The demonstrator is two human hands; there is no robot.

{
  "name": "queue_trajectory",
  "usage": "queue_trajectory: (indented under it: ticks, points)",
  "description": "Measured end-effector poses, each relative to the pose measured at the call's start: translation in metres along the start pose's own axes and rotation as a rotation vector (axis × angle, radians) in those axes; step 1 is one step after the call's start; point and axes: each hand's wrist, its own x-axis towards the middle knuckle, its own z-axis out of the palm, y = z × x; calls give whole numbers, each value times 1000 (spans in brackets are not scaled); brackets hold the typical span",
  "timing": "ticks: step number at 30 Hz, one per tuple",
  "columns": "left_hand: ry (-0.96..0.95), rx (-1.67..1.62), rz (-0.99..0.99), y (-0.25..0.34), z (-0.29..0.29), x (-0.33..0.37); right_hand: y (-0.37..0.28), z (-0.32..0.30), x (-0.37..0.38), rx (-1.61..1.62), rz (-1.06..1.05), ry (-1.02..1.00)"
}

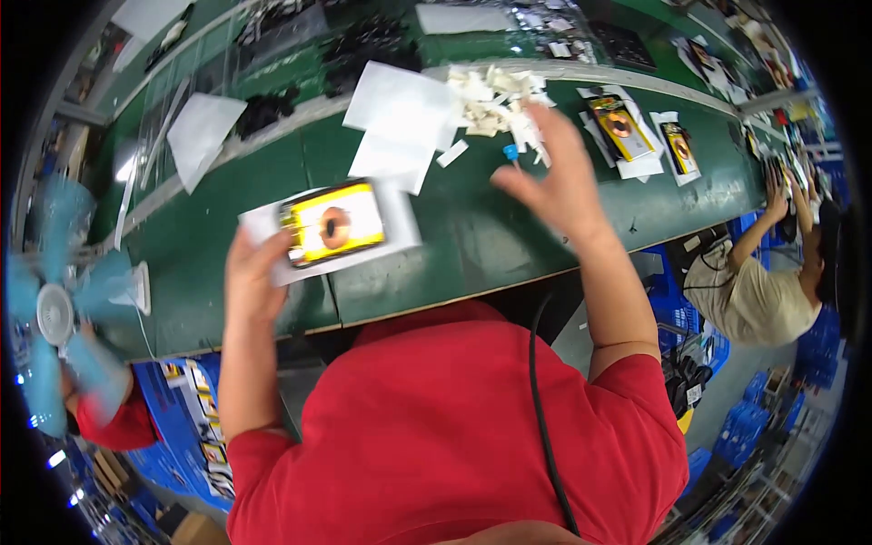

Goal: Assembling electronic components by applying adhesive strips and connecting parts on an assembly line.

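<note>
My left hand (pixel 252 277) is closed on the near-left edge of a flat yellow-and-black package (pixel 350 211) with a round copper-coloured picture. A white sheet (pixel 402 229) lies against the underside of this package, and both are held tilted over the green table. My right hand (pixel 570 182) reaches forward with the thumb spread wide from the fingers and nothing visible in it. Its blurred fingertips come up to a heap of small white strips (pixel 486 98). A small blue-topped item (pixel 510 152) shows between thumb and fingers; whether they touch it is unclear.
White sheets (pixel 392 145) lie beyond the held package. Similar packages (pixel 621 127) rest on white sheets to the right. A blue fan (pixel 56 300) stands at the left edge. A co-worker (pixel 754 282) sits at the right; blue crates (pixel 173 445) are low on the left.
</note>
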Motion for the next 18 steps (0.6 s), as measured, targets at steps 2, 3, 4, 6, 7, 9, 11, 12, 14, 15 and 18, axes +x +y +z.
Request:
queue_trajectory:
  ticks: [2, 3, 4, 6, 7, 9, 11, 12, 14, 15, 18]
  points:
    - [86, 109, 51, 28, -43, 13, 47, -28, 5, -295, 105, 151]
    - [108, 128, 68, 41, -64, 20, 65, -41, 4, -305, 242, 161]
    - [156, 214, 99, 48, -96, 30, 85, -49, -1, -475, 313, 147]
    - [120, 212, 80, 65, -148, 50, 116, -59, -7, -692, 486, 63]
    - [151, 251, 73, 70, -174, 59, 121, -63, -9, -711, 523, 42]
    - [191, 258, 7, 76, -231, 76, 115, -68, -3, -615, 596, -27]
    - [171, 284, -39, 77, -262, 86, 106, -69, 7, -619, 698, -100]
    - [161, 282, -64, 76, -270, 87, 105, -67, 7, -643, 687, -92]
    - [152, 329, -64, 72, -285, 89, 103, -65, 9, -630, 679, -69]
    - [159, 370, -66, 69, -292, 92, 106, -63, 6, -638, 650, -34]
    - [192, 515, -93, 64, -303, 100, 100, -63, -2, -812, 601, 14]
